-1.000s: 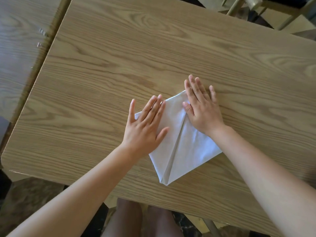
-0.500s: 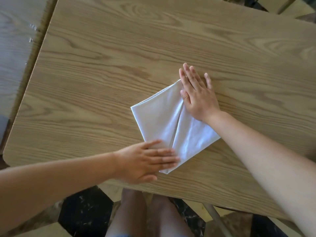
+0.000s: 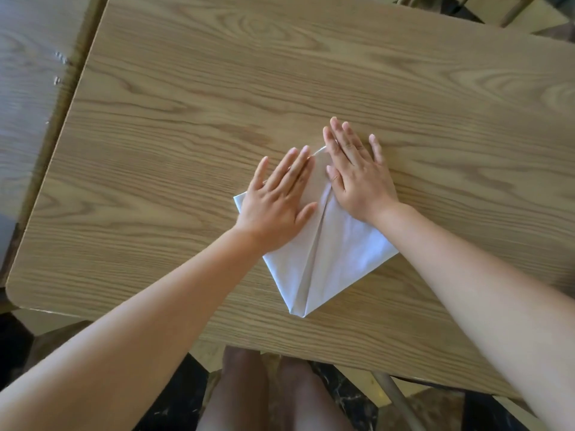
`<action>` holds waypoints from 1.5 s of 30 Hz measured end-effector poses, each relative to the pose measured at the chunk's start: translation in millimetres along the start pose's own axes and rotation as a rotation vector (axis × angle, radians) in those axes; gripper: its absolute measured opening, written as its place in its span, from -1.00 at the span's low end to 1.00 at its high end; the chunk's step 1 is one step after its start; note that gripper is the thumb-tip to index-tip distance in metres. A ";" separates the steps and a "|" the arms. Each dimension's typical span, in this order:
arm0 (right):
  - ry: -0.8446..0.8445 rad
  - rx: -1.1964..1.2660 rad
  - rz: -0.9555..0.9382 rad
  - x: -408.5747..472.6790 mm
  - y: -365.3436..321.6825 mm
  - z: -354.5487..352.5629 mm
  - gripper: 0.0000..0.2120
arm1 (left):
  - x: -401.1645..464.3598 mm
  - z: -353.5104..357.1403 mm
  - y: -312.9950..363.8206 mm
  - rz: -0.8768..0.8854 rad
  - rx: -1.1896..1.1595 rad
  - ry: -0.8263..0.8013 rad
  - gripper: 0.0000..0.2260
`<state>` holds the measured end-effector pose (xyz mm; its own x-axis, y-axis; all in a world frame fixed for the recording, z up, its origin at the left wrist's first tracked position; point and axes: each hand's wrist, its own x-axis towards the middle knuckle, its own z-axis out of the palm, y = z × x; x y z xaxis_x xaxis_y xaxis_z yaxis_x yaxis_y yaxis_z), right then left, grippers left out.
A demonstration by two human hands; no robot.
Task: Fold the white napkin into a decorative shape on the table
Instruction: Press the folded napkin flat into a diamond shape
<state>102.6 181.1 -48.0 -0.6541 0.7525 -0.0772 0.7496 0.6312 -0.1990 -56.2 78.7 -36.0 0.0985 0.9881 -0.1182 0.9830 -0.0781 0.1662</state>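
Flat-palmed left hand (image 3: pixel 278 203) and right hand (image 3: pixel 357 178) press napkin (image 3: pixel 336 256) — table (image 3: pixel 186 119) bare.

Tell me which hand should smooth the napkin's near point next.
Left, probably. The left hand lies flat closer to the napkin's near tip; the right hand pins the far corner.

The left hand (image 3: pixel 275 206) has been brought back up from the napkin's (image 3: pixel 329 256) near tip and laid flat on its left flap again.
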 end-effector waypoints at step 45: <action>0.015 0.450 0.599 -45.3 -8.5 -40.4 -0.87 | 39.5 -48.6 -11.3 -0.318 -0.333 -0.107 -0.85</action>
<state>129.9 149.2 -3.3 -0.1427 0.9478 -0.2851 0.8613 -0.0229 -0.5075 -70.9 125.1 5.0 -0.1673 0.9355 -0.3113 0.8654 0.2906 0.4082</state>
